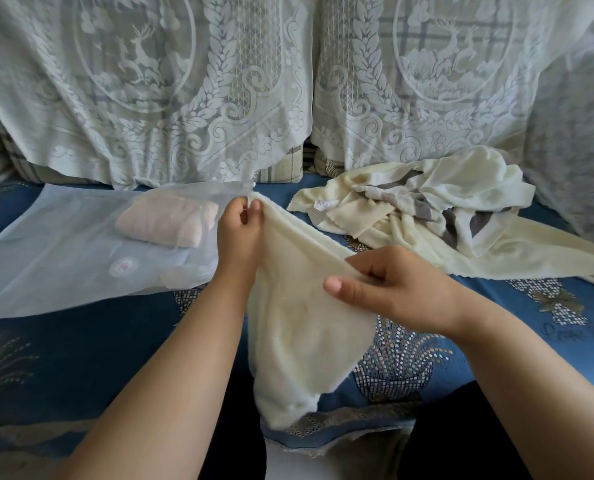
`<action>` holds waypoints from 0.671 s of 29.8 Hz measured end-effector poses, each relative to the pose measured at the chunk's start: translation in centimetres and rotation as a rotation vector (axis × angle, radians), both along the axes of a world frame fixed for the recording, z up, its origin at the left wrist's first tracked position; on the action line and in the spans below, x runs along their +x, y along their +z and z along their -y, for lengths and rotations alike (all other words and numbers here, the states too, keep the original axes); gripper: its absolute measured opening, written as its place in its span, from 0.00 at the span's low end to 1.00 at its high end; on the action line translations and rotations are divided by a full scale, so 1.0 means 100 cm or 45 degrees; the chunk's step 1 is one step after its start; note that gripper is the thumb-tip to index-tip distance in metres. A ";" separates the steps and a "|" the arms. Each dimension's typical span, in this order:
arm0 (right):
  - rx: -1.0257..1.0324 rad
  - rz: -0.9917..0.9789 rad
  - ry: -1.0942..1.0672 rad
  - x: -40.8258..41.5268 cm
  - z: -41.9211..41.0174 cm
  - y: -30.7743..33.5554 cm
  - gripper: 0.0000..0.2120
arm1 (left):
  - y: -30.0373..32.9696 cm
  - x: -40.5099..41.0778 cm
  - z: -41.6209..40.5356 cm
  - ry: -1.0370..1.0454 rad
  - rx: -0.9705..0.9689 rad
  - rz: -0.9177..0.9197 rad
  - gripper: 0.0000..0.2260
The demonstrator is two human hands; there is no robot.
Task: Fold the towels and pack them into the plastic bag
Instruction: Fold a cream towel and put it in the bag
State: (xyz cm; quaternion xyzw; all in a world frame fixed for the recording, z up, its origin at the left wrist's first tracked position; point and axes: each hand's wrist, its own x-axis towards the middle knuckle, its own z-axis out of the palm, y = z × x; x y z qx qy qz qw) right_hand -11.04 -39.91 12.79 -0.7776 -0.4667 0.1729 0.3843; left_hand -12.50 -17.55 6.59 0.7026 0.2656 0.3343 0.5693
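Note:
A cream towel (302, 327) hangs in front of me over the blue sofa seat. My left hand (238, 237) pinches its far corner and holds it up. My right hand (396, 285) grips the towel's upper edge on the right, thumb out toward the left. To the left lies a clear plastic bag (63, 258), flat on the seat, with a folded pinkish towel (169, 221) inside it. A heap of unfolded cream and grey-striped towels (437, 206) sits at the right.
The blue patterned seat cover (81, 358) spreads under everything. White lace covers (184, 81) drape the backrest cushions behind. The seat's front edge (340, 441) runs close below the hanging towel.

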 end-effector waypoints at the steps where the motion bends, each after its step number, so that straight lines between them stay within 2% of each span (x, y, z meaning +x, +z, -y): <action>1: -0.068 0.150 -0.052 0.002 0.001 0.000 0.29 | 0.002 -0.001 0.002 0.022 0.071 0.033 0.13; 4: -0.439 0.523 -0.203 0.011 0.006 0.002 0.26 | 0.010 -0.006 0.008 0.131 0.255 0.192 0.08; 6: -0.696 0.564 -0.191 0.018 0.011 -0.002 0.21 | 0.015 -0.011 0.015 0.181 0.394 0.277 0.06; 8: -0.830 0.577 -0.152 0.023 0.016 -0.009 0.15 | 0.014 -0.013 0.024 0.207 0.567 0.291 0.09; 11: -0.758 0.735 -0.250 0.023 0.017 -0.010 0.10 | 0.006 -0.014 0.029 0.265 0.839 0.338 0.09; 13: -0.677 0.796 -0.375 0.022 0.018 -0.001 0.11 | 0.008 -0.015 0.027 0.294 0.950 0.416 0.04; 16: -0.603 0.862 -0.447 0.026 0.021 0.008 0.04 | 0.012 -0.019 0.027 0.282 1.075 0.565 0.06; 18: -0.644 0.921 -0.439 0.030 0.020 0.007 0.11 | 0.014 -0.021 0.029 0.267 1.119 0.617 0.05; 20: -0.645 1.010 -0.405 0.031 0.021 0.006 0.13 | 0.014 -0.021 0.028 0.310 1.046 0.577 0.04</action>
